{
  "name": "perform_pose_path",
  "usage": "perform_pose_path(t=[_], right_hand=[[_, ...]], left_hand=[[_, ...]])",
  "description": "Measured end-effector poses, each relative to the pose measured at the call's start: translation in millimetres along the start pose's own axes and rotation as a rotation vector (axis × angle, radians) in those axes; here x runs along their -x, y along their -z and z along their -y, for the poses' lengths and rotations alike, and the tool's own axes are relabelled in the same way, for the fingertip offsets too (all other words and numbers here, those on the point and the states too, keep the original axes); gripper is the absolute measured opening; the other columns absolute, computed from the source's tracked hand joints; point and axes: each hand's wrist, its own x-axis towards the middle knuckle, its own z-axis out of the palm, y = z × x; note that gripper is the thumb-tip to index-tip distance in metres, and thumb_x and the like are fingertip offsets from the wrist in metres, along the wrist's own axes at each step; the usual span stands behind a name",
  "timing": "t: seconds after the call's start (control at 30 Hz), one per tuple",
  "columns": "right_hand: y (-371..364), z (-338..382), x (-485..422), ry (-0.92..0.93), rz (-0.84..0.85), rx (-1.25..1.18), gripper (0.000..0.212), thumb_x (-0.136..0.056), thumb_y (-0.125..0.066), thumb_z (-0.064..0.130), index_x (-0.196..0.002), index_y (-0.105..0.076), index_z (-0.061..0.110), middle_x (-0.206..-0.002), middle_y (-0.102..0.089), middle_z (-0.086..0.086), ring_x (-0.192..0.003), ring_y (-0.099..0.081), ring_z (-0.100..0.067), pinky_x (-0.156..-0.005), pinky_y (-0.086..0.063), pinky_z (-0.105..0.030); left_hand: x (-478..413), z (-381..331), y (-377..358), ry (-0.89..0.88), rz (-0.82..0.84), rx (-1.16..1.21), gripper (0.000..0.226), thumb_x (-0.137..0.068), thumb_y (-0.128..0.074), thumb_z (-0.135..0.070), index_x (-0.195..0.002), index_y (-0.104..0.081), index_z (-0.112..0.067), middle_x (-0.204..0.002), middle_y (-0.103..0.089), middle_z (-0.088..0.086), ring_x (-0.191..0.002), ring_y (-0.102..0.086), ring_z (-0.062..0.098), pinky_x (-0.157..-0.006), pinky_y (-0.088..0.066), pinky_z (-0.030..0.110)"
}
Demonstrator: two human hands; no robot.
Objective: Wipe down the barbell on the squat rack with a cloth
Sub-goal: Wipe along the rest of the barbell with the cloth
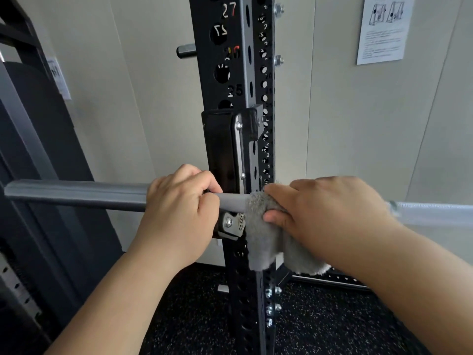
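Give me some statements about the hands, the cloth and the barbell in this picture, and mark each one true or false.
1. The right hand presses a grey cloth around the barbell. True.
2. The left hand hangs free, touching nothing. False: it grips the barbell's sleeve end.
3. Part of the cloth hangs below the bar. True.
4. The barbell lies on the floor. False: it sits across the rack upright.
5. The cloth is bright red. False: it is grey.

wall poster (384, 29), speckled rubber floor (320, 326)
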Motion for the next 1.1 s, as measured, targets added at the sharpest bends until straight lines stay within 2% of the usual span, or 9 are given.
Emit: perform_pose_path(t=[0.13,0.2,0.33,0.5,0.6,0.73,0.83,0.97,1.1], right_hand=[[-0.9,-8.4,7.9,-0.006,-0.025,-0.028,0.032,-0.105,-0.031,0.06,-0.113,-0.046,0.033,-0.082,-0.048,0.011,-0.068,-0.053,-0.015,-0.053,-0.04,-0.028],[4.7,-22.8,24.1,-0.113,0.047,-0.04,0.038,-0.103,-0.019,0.064,-0.098,-0.041,0.034,-0.078,-0.051,0.011,-0.069,-0.055,-0.013,-0.054,-0.042,-0.028],[1.5,-19.1,29.5,-0.228,-0.181,0.082,0.054,-0.105,-0.004,0.058,-0.077,-0.039,0.028,-0.058,-0.038,0.009,-0.05,-0.042,-0.02,-0.047,-0.037,-0.027],[-2.8,12.0,3.2,-0.116,-0.096,-0.061,0.053,-0.102,-0.008,0.064,-0.1,-0.046,0.028,-0.076,-0.045,0.009,-0.066,-0.054,-0.016,-0.059,-0.046,-0.029],[4.1,-13.2,20.2,-0.164,-0.012,-0.07,0.05,-0.1,-0.008,0.069,-0.097,-0.042,0.031,-0.078,-0.052,0.009,-0.069,-0.058,-0.014,-0.062,-0.052,-0.031],[17.7,-43.9,47.3,-0.233,0.061,0.066,0.072,-0.079,0.009,0.083,-0.081,-0.04,0.031,-0.071,-0.054,0.011,-0.064,-0.05,-0.005,-0.057,-0.047,-0.028],[12.5,-35.6,33.4,-0.21,0.107,0.1,0.071,-0.082,0.0,0.086,-0.084,-0.04,0.027,-0.072,-0.051,0.009,-0.065,-0.052,-0.013,-0.06,-0.05,-0.031],[-5.2,-9.8,12.8,-0.071,-0.042,0.033,0.061,-0.094,-0.016,0.077,-0.1,-0.043,0.023,-0.076,-0.044,0.009,-0.069,-0.054,-0.019,-0.06,-0.046,-0.032],[4.1,-39.9,39.8,-0.171,0.006,0.014,0.062,-0.085,-0.006,0.084,-0.093,-0.037,0.03,-0.076,-0.048,0.009,-0.069,-0.052,-0.017,-0.054,-0.035,-0.028]], left_hand=[[1.9,-0.2,0.2,0.009,0.002,0.004,0.042,-0.08,-0.019,-0.033,-0.081,-0.061,-0.03,-0.097,-0.056,-0.013,-0.093,-0.044,0.002,-0.096,-0.038,0.043],[2.0,-0.1,-0.4,0.018,0.008,-0.001,0.039,-0.082,-0.022,-0.029,-0.081,-0.061,-0.03,-0.097,-0.056,-0.013,-0.1,-0.043,-0.004,-0.095,-0.037,0.041],[-0.3,-5.4,1.1,0.03,0.036,-0.044,0.034,-0.083,-0.026,-0.025,-0.08,-0.06,-0.03,-0.096,-0.056,-0.011,-0.087,-0.04,0.007,-0.093,-0.037,0.041],[1.8,-2.3,2.4,0.014,0.036,-0.023,0.036,-0.086,-0.027,-0.024,-0.082,-0.061,-0.032,-0.099,-0.056,-0.014,-0.093,-0.047,0.014,-0.094,-0.039,0.044],[4.2,-0.3,3.0,0.003,0.027,-0.013,0.038,-0.088,-0.025,-0.023,-0.085,-0.063,-0.031,-0.102,-0.056,-0.015,-0.095,-0.045,0.012,-0.098,-0.038,0.043],[3.0,-2.9,2.2,-0.001,0.013,-0.031,0.037,-0.087,-0.025,-0.024,-0.083,-0.062,-0.029,-0.1,-0.056,-0.013,-0.09,-0.042,0.008,-0.095,-0.038,0.043],[2.2,-5.8,1.3,-0.019,0.003,-0.083,0.039,-0.089,-0.025,-0.027,-0.082,-0.062,-0.031,-0.1,-0.059,-0.012,-0.096,-0.046,0.014,-0.095,-0.04,0.043],[1.7,-10.8,3.3,-0.129,-0.026,-0.268,0.047,-0.09,-0.029,-0.035,-0.09,-0.076,-0.028,-0.104,-0.063,-0.006,-0.107,-0.051,0.021,-0.098,-0.04,0.043],[2.3,-15.7,7.2,-0.182,-0.021,-0.271,0.041,-0.089,-0.04,-0.04,-0.099,-0.078,-0.028,-0.097,-0.059,-0.012,-0.095,-0.053,0.019,-0.091,-0.043,0.044]])
